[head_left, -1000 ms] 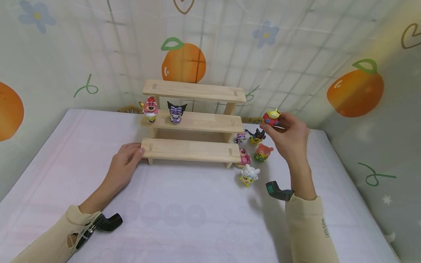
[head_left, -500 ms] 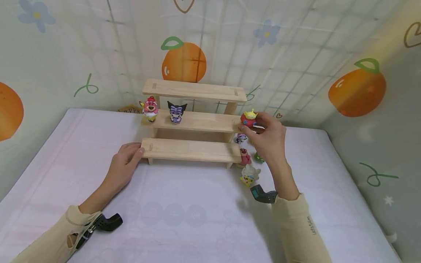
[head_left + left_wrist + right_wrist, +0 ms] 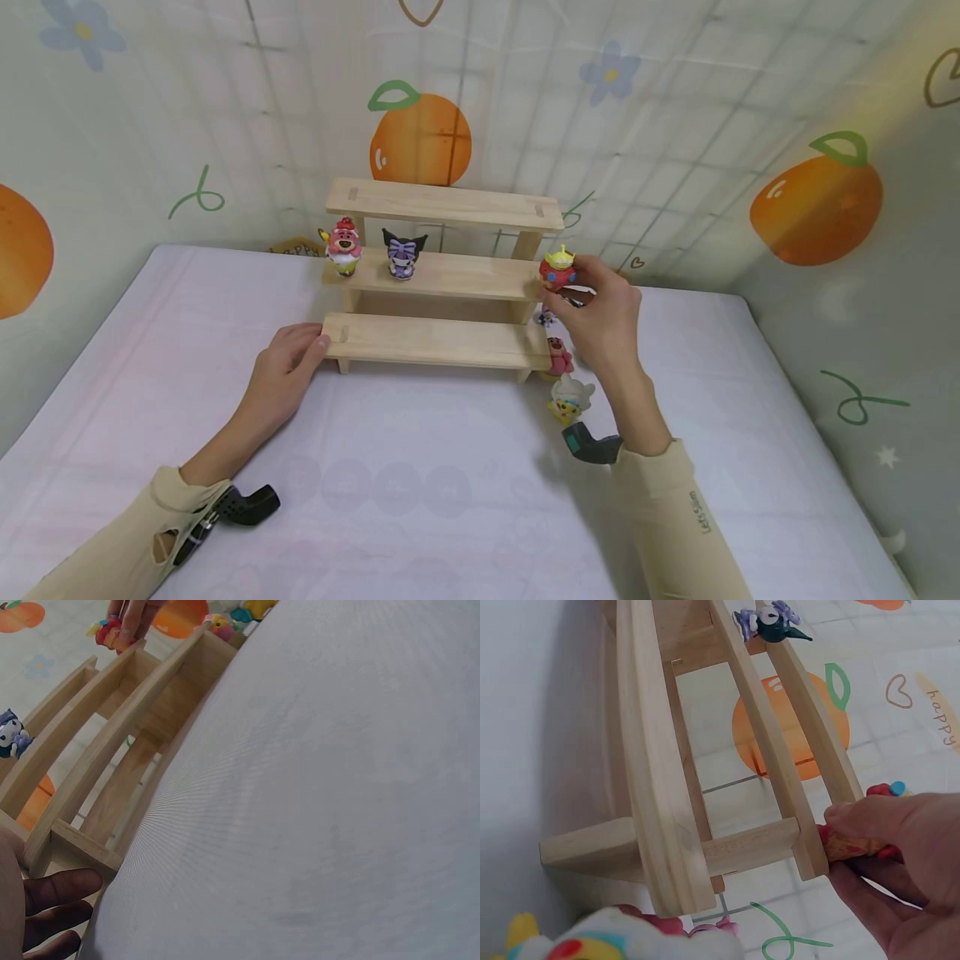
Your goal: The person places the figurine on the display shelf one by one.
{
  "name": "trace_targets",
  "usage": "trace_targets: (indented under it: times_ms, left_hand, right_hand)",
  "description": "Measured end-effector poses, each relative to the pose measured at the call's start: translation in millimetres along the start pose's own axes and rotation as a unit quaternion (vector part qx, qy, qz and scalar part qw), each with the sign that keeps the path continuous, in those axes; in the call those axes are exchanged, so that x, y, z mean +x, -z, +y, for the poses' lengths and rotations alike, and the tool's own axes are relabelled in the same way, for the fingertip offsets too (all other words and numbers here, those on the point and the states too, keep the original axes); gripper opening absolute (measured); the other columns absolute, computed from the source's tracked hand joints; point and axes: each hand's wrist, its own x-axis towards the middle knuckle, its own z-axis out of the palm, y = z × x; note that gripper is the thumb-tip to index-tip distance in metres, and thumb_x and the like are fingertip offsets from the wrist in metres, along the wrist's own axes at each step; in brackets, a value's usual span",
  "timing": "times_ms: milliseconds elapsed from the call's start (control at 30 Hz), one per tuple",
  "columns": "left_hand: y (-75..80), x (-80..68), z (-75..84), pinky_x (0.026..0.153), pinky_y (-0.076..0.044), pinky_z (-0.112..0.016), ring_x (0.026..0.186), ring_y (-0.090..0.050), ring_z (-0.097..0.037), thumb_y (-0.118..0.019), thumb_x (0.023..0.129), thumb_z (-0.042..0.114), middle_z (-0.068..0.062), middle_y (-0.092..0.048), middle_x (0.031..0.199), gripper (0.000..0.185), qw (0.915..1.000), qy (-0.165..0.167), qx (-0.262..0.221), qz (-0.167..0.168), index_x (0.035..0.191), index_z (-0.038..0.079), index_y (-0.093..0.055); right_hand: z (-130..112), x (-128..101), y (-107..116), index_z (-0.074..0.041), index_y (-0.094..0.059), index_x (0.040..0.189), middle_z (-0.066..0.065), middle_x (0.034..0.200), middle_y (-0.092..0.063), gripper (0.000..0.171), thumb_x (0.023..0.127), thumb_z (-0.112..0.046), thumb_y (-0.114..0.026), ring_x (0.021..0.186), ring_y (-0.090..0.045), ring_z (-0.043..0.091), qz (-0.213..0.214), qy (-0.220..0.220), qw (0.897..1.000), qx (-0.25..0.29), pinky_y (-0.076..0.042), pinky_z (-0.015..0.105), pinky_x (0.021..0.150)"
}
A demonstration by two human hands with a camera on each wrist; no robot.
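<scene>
My right hand (image 3: 611, 317) pinches a small figurine (image 3: 557, 268) with a red body and a yellow-green three-eyed head, at the right end of the middle shelf. The right wrist view shows the thumb and fingers on either side of the figurine (image 3: 847, 844), beside the board's end. A three-tier wooden display stand (image 3: 435, 340) stands at the table's back. At the left end of its lowest step my left hand (image 3: 279, 371) rests, thumb at the board's edge; its visible fingers (image 3: 64, 891) lie fairly straight beside the leg in the left wrist view.
On the middle shelf stand a pink bear figurine (image 3: 343, 248) and a black-eared purple figurine (image 3: 402, 254). Right of the stand, a white-topped yellow figurine (image 3: 570, 398), a pink bear (image 3: 558, 357) and others partly hidden by the hand stand on the table. A patterned curtain (image 3: 517, 100) hangs behind.
My right hand has moved left with the red figurine, from above the group on the table to the middle shelf's right end. My left hand has stayed in place.
</scene>
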Motion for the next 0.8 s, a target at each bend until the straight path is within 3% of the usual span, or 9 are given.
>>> trace_targets:
  times_ms: [267,500,800]
  left_hand:
    - [-1.5,0.3,-0.7,0.12,-0.036,-0.061,0.144,-0.048,-0.035,-0.051,0.112,0.033,-0.019,-0.064,0.141,0.044,1.0,0.003,-0.003,0.0,0.13,-0.002,-0.071]
    - [-2.2,0.1,-0.9,0.12,-0.035,-0.06,0.144,-0.048,-0.035,-0.051,0.112,0.033,-0.019,-0.065,0.14,0.044,1.0,0.001,-0.005,-0.001,0.129,-0.002,-0.072]
    - [-0.3,-0.3,-0.2,0.119,-0.036,-0.061,0.142,-0.048,-0.037,-0.052,0.112,0.032,-0.02,-0.065,0.139,0.043,1.0,-0.004,-0.003,0.005,0.131,-0.003,-0.07]
  right_hand:
    - [-4.1,-2.1,-9.7,0.002,-0.072,0.117,0.014,0.111,-0.078,0.037,0.084,-0.004,-0.088,0.098,-0.077,0.026,0.012,-0.006,1.0,0.012,-0.065,0.038,0.083]
    - [-11.0,-3.6,-18.8,0.001,-0.072,0.117,0.014,0.11,-0.078,0.036,0.085,-0.006,-0.088,0.099,-0.076,0.027,0.001,-0.007,1.0,0.025,-0.065,0.041,0.086]
    - [-24.0,1.0,-30.8,0.001,-0.072,0.12,0.017,0.11,-0.078,0.039,0.085,-0.003,-0.087,0.1,-0.077,0.028,-0.016,-0.013,0.998,0.053,-0.065,0.036,0.086]
